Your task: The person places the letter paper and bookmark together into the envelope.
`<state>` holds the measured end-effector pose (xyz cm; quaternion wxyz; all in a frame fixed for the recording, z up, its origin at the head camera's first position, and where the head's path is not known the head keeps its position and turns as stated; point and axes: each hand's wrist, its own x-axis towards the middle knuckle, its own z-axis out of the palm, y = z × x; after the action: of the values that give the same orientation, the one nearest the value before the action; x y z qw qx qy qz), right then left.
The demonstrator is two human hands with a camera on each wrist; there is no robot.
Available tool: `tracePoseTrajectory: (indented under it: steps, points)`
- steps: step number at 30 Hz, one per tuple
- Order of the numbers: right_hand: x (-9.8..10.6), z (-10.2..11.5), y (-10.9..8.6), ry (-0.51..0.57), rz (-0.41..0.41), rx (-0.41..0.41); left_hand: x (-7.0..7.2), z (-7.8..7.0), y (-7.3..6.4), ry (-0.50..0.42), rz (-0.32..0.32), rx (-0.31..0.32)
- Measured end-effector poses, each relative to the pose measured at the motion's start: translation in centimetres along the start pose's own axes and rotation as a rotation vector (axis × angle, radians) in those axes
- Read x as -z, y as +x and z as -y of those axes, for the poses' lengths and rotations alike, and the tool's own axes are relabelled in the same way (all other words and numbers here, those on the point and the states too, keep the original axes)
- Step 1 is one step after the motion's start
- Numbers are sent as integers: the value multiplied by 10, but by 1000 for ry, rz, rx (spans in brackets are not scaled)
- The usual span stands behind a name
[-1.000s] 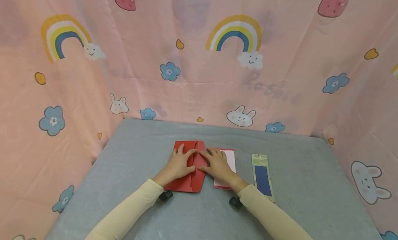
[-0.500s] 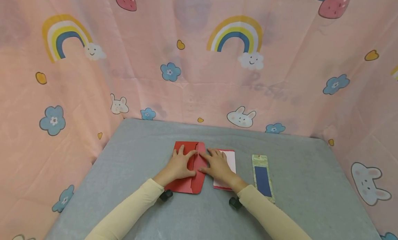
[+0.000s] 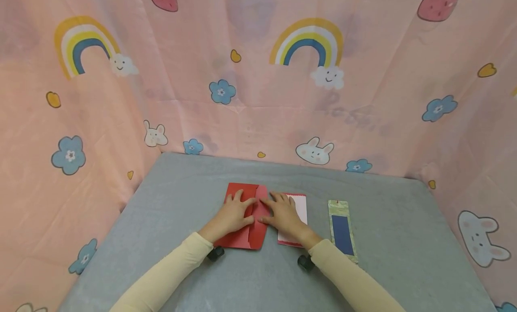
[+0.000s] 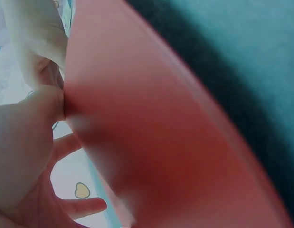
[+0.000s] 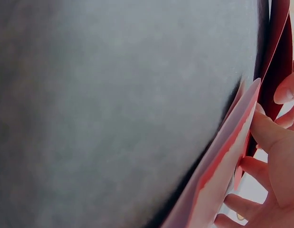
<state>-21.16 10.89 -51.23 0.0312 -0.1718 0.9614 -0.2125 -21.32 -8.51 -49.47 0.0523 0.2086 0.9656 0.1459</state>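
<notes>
A red envelope (image 3: pixel 238 241) lies on the grey table, its long flap (image 3: pixel 257 237) along the right side. My left hand (image 3: pixel 229 217) rests on the envelope with fingers spread, thumb and index finger toward the flap's edge. From the right, my right hand (image 3: pixel 284 217) reaches over the flap with thumb and index finger, fingers apart. Its other fingers hang over a white card (image 3: pixel 300 209) with red ends, partly hidden by that hand. In the left wrist view the envelope (image 4: pixel 151 114) fills the middle. The right wrist view shows the card (image 5: pixel 215 166) beneath the fingers.
A green bookmark-like strip (image 3: pixel 342 233) with a dark blue panel lies right of the card, near the right sleeve (image 3: pixel 347 276). Black wrist cameras (image 3: pixel 305 263) sit under both wrists. A pink patterned curtain (image 3: pixel 258 119) borders the grey table (image 3: pixel 387 222) behind.
</notes>
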Motion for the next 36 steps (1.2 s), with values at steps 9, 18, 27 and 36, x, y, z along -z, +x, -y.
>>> tracePoseTrajectory:
  steps: [9, 18, 27, 36]
  points:
    - [0, 0, -1, -8, -1, -1, -3, -1, -1, 20, -18, 1]
    - [-1, -1, -2, -9, -9, 20, -4, -1, -2, 28, -26, -1]
    - [3, 0, -4, 25, -40, 44, -7, 0, -1, 50, -49, -5]
    - [16, -7, -8, 84, -142, 29, -6, -2, -2, 47, -38, 5]
